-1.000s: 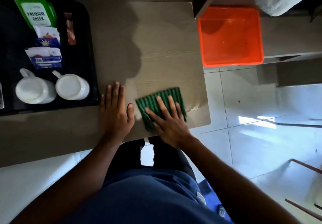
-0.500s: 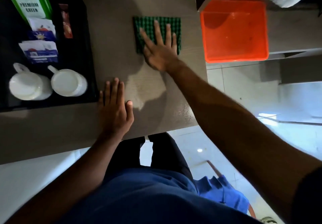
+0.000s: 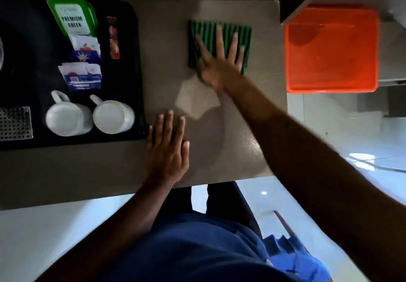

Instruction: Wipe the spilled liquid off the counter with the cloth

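Overhead view of the desk (image 3: pixel 167 46) during wiping. The right hand (image 3: pixel 219 62) lies flat, fingers spread wide, pressing on the green striped cloth (image 3: pixel 205 33), which sits on the desk surface toward 12 o'clock; the grip is open and splayed, closed around nothing. The hand is motion-blurred. The left hand (image 3: pixel 168 150) rests palm-down at about 7 o'clock from the cloth, fingers extended and nearly together, its grip likewise flat and holding nothing. Between the two hands a pale bright patch (image 3: pixel 195 99) shows on the desk, and a fine sheen (image 3: pixel 252 145) shows near the desk's right edge at 4 o'clock from the left hand; whether either is liquid cannot be told.

At 9 o'clock stands a black tray (image 3: pixel 129 84). It contains a green pouch (image 3: pixel 70 16) lettered "PREMIUM GREEN", several small white and blue sachets (image 3: pixel 83 71) below it, a slim red stick packet (image 3: pixel 113 38) to their right, and two white mugs (image 3: pixel 90 117) side by side at its near edge; their insides are not discernible. A perforated metal plate (image 3: pixel 14 122) lies at the tray's left.

At 2 o'clock, off the desk's right edge, sits an orange square tub (image 3: pixel 331 49); no contents are visible in it.
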The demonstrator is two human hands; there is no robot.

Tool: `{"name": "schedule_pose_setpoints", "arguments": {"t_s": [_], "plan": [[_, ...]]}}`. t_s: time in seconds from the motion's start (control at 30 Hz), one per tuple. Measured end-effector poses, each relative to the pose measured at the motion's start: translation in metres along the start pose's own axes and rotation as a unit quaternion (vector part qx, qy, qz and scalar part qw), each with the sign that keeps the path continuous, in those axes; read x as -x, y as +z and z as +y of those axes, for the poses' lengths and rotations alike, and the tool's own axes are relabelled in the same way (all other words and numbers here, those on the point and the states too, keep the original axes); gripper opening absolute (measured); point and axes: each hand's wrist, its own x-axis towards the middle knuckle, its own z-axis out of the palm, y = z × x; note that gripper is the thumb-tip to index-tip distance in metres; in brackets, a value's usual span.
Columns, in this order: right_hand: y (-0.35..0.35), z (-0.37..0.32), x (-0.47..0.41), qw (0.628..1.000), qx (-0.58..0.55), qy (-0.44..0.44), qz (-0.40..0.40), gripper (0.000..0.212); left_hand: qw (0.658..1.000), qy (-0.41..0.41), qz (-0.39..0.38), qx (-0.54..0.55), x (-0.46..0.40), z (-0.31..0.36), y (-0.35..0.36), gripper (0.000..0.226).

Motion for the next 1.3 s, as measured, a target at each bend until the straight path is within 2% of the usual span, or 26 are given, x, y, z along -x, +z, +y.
{"name": "schedule_pose_setpoints", "arguments": {"t_s": [0.1, 0.2, 0.33, 0.43, 0.5, 0.53, 0.6, 0.73, 0.83, 0.93, 1.0, 1.13, 1.2, 1.3], "plan": [[-0.017, -0.004, -0.053, 1.000, 0.013, -0.011, -0.025, 0.061, 1.000, 0.000, -0.001, 0.007, 0.001, 0.000, 0.001, 0.062], [-0.011, 0.006, -0.026, 0.997, 0.041, -0.057, -0.012, 0.061, 1.000, 0.003, 0.008, -0.004, 0.000, -0.001, 0.002, 0.061], [0.028, 0.035, 0.117, 0.994, 0.074, -0.063, 0.042, 0.060, 1.000, -0.002, 0.007, 0.004, 0.001, 0.001, 0.001, 0.059], [0.064, 0.051, 0.253, 0.996, 0.060, -0.043, -0.043, 0.067, 1.000, -0.015, 0.010, 0.011, 0.001, 0.002, 0.001, 0.060], [0.073, 0.053, 0.280, 0.994, 0.037, -0.024, -0.102, 0.071, 1.000, -0.015, 0.018, 0.012, 0.001, 0.002, 0.002, 0.061], [0.073, 0.051, 0.271, 0.993, 0.022, -0.017, -0.110, 0.071, 1.000, -0.015, 0.020, 0.012, 0.002, 0.001, 0.002, 0.061], [0.061, 0.047, 0.226, 0.997, 0.010, -0.015, -0.079, 0.070, 0.999, -0.015, 0.019, 0.020, 0.002, 0.001, 0.003, 0.062], [0.020, 0.024, 0.070, 0.999, 0.024, -0.009, 0.033, 0.064, 0.999, -0.020, 0.009, 0.035, 0.001, 0.000, 0.001, 0.061], [0.004, -0.009, -0.012, 0.998, 0.024, 0.007, 0.056, 0.063, 0.999, -0.018, 0.020, 0.037, 0.001, 0.003, 0.000, 0.060], [0.008, -0.004, 0.010, 0.994, 0.067, -0.042, 0.072, 0.059, 0.999, -0.021, 0.022, 0.039, 0.000, 0.002, 0.001, 0.062], [0.026, 0.020, 0.082, 0.992, 0.077, -0.068, 0.076, 0.060, 0.999, -0.022, 0.020, 0.028, 0.000, 0.002, 0.002, 0.062], [0.071, 0.050, 0.258, 0.998, 0.043, -0.029, -0.030, 0.065, 1.000, -0.021, 0.018, 0.016, 0.001, 0.002, 0.000, 0.062], [0.077, 0.050, 0.262, 0.997, 0.031, -0.026, -0.062, 0.067, 1.000, -0.022, 0.010, 0.009, -0.001, 0.004, -0.002, 0.063], [0.052, 0.034, 0.164, 0.999, 0.022, -0.032, 0.006, 0.065, 1.000, -0.019, 0.001, 0.011, 0.001, 0.003, -0.002, 0.062]]}}
